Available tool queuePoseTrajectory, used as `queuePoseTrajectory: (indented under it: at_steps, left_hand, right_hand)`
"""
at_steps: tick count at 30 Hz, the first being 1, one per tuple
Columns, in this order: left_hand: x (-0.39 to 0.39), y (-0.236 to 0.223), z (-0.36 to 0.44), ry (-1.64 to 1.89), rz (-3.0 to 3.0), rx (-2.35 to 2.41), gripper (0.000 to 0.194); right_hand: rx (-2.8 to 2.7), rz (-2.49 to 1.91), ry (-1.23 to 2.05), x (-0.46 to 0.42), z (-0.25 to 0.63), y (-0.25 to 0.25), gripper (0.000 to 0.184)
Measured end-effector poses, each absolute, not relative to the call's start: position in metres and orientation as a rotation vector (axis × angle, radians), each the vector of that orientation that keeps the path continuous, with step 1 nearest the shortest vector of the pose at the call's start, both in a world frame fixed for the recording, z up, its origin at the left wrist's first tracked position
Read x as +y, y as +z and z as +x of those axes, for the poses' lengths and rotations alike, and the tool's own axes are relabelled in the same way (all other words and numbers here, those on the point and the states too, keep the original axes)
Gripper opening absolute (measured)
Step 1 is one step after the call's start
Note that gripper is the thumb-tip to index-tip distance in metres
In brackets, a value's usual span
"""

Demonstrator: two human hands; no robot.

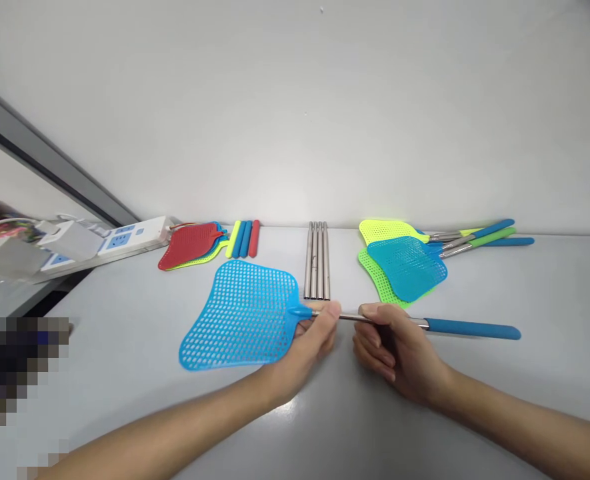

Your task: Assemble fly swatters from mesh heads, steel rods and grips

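A blue fly swatter with a metal telescopic rod and a blue grip lies level across both hands, above the table. My left hand pinches the rod close to the mesh head, at the left. Farther right along the same rod, my right hand is closed on it, just short of the blue grip. Behind my hands several bare metal rods lie side by side. Several assembled swatters, yellow, blue and green, are piled at the right.
Loose swatter heads in red, blue and yellow are stacked at the back left, beside several coloured grips. A power strip with plugged-in adapters runs along the left edge. The wall rises behind the table.
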State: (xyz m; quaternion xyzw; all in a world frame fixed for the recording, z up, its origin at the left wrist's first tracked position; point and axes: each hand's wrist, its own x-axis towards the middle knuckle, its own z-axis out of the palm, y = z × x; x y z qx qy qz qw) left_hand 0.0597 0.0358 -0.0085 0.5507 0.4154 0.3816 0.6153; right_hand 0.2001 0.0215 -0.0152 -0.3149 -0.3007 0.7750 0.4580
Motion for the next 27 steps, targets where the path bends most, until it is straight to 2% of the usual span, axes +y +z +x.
queuePoseTrajectory:
  at_steps: [4, 9, 15, 27]
  left_hand:
    - [0.0329, -0.0011, 0.0608, 0.584, 1.214, 0.674, 0.047]
    - [0.034, -0.005, 0.0581, 0.603, 1.203, 0.778, 0.06]
    - [0.0352, 0.0019, 0.0572, 0.512, 1.319, 0.844, 0.066]
    - [0.0382, -0.0039, 0.0552, 0.544, 1.311, 0.753, 0.066]
  right_hand:
    - [-0.991, -0.775, 1.971, 0.019, 0.2018, -0.0158, 0.042]
    - [-1.102, -0.802, 1.961, 0.0186, 0.2023, -0.0158, 0.045]
    - [-1.172, -0.778, 1.941, 0.02, 0.2023, -0.0148, 0.045]
    - [-0.961, -0.777, 2.039, 0.0225, 0.2012, -0.0198, 0.04]
